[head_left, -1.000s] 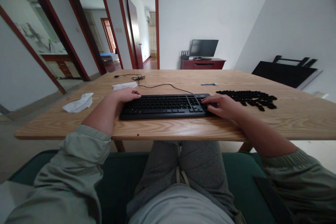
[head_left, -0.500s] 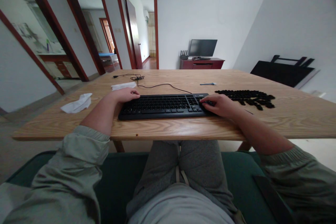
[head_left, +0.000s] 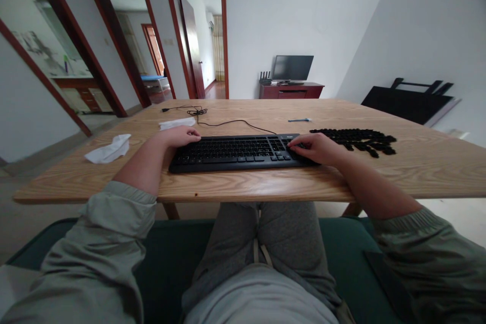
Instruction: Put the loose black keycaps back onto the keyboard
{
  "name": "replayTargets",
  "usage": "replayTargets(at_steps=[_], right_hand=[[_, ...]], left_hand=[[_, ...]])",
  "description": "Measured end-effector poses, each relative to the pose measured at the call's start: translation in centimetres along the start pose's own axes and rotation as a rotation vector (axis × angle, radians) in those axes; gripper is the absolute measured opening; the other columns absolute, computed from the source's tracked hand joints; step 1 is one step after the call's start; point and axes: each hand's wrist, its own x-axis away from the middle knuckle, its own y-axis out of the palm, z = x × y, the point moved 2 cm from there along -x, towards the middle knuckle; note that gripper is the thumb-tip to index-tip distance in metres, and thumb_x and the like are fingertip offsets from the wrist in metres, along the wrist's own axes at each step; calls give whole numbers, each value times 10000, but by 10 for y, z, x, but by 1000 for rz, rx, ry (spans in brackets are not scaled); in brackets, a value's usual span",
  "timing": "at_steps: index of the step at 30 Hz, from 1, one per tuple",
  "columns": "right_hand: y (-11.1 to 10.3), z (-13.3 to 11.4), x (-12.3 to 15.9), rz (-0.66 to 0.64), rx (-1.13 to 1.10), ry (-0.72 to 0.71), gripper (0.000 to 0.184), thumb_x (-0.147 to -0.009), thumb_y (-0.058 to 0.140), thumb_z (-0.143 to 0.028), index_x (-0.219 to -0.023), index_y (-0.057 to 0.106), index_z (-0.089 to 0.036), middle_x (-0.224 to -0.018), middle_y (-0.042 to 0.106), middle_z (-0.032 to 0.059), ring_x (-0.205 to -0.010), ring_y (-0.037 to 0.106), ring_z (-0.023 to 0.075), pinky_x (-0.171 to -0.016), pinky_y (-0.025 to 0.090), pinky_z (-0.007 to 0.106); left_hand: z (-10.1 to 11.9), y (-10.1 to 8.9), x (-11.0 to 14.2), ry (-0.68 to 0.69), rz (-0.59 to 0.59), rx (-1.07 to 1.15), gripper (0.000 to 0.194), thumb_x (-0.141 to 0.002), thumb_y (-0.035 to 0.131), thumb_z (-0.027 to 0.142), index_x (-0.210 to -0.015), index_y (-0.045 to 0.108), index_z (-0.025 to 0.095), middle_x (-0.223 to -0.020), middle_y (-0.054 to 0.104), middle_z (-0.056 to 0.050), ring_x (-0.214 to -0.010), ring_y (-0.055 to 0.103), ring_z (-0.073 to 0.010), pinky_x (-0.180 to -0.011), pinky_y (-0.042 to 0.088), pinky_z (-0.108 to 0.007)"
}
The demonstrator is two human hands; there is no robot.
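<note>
A black computer keyboard (head_left: 235, 154) lies on the light oak table (head_left: 243, 185), near its front edge. My left hand (head_left: 178, 136) rests at the keyboard's upper left edge and holds nothing. My right hand (head_left: 317, 148) lies over the keyboard's right end, with its fingers on the keys. Just beyond that hand, a spread heap of loose black keycaps (head_left: 355, 137) sits on the wood.
A crumpled white tissue (head_left: 108, 149) lies left of the keyboard, and a flatter white tissue (head_left: 176, 123) lies behind it. A thin black cable (head_left: 197, 111) trails across the table's far side. Beyond it lies a small blue pen (head_left: 299, 119).
The whole view has drifted slightly up and left. Both hands remain at the keyboard, and nothing on the table has visibly moved.
</note>
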Motion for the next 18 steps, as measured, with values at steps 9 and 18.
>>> replayTargets(at_steps=[9, 18], right_hand=[[-4, -11, 7, 3, -10, -148, 244, -842, 597, -269, -962, 808, -254, -1103, 763, 41, -1080, 694, 250, -974, 544, 399], [-4, -9, 6, 3, -9, -99, 326, -797, 559, -179, -997, 811, -232, -1169, 741, 53, -1088, 688, 269, -1018, 520, 432]], left_hand=[[0, 0, 1, 13, 10, 5, 542, -847, 461, 526, -1200, 691, 185, -1267, 696, -74, -1130, 639, -229, -997, 464, -276], [-1, 0, -2, 27, 13, 8, 546, -839, 469, 527, -1197, 696, 184, -1263, 698, -79, -1137, 637, -242, -1022, 460, -300]])
